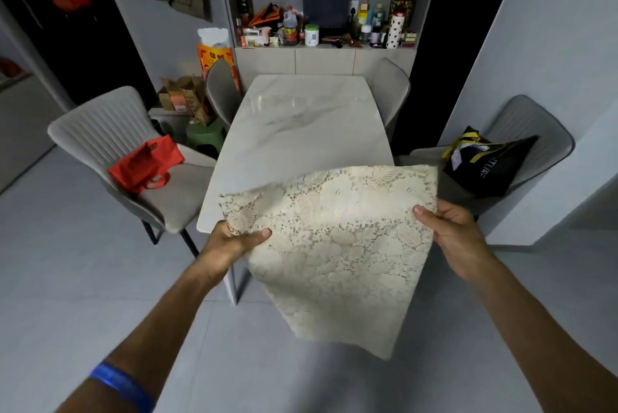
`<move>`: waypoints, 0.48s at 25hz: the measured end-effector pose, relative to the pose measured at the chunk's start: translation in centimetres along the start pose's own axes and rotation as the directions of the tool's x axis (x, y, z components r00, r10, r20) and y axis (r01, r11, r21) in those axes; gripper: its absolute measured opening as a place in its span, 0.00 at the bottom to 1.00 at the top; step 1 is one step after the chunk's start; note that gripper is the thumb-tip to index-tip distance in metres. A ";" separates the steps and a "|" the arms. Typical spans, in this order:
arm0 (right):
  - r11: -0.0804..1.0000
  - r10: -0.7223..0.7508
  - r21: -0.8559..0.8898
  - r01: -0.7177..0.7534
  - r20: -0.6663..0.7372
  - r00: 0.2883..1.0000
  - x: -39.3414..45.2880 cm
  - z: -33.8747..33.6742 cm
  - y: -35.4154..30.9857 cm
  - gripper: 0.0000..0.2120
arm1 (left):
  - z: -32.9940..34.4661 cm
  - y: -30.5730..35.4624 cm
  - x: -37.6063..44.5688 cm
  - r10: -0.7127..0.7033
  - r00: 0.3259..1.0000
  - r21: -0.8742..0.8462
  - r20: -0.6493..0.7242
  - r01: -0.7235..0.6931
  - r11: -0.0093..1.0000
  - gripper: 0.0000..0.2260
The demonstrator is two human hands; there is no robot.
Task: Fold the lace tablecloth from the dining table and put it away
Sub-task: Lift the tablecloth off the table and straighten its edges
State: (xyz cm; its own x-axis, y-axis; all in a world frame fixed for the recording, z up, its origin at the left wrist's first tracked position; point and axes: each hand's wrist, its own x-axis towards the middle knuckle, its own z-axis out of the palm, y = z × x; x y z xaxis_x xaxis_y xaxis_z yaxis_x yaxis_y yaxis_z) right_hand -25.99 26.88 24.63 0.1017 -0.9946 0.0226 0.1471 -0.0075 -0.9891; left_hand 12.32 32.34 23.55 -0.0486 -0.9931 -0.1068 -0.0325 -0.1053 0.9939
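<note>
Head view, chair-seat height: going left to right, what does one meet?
Red bag on the left chair → marble table → black bag on the right chair.

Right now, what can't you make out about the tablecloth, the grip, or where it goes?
Head view, the only one:
- Lace tablecloth: layer count hidden, only the top face shows.
- Left hand and right hand: fingers under the cloth are covered.
- Far corner of the cloth is motion-blurred.
- Storage spot: none identifiable; shelf items too small to read.
</note>
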 end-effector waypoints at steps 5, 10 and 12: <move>0.999 0.026 0.044 -0.024 -0.066 0.997 0.3 -1.6 -0.9 0.13 | 1.2 0.2 2.2 0.024 0.998 -0.034 -0.065 -0.026 0.999 0.05; 0.998 -0.005 0.062 0.011 -0.105 0.994 0.2 -2.3 -0.8 0.15 | 1.5 -2.7 0.9 -0.061 0.995 -0.021 -0.074 0.059 0.998 0.12; 0.996 0.071 0.058 -0.066 -0.077 0.995 -0.2 -2.6 -0.4 0.16 | 1.8 -2.2 1.5 -0.033 0.993 -0.077 -0.117 0.024 0.997 0.11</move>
State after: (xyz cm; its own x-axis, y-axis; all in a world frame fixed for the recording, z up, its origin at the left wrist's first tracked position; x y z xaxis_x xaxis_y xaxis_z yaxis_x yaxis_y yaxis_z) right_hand -28.68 26.81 24.63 0.0358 -0.9976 -0.0588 0.1972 0.0647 -0.9782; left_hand 10.49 31.23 21.20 0.0698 -0.9883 -0.1355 0.0437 -0.1327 0.9902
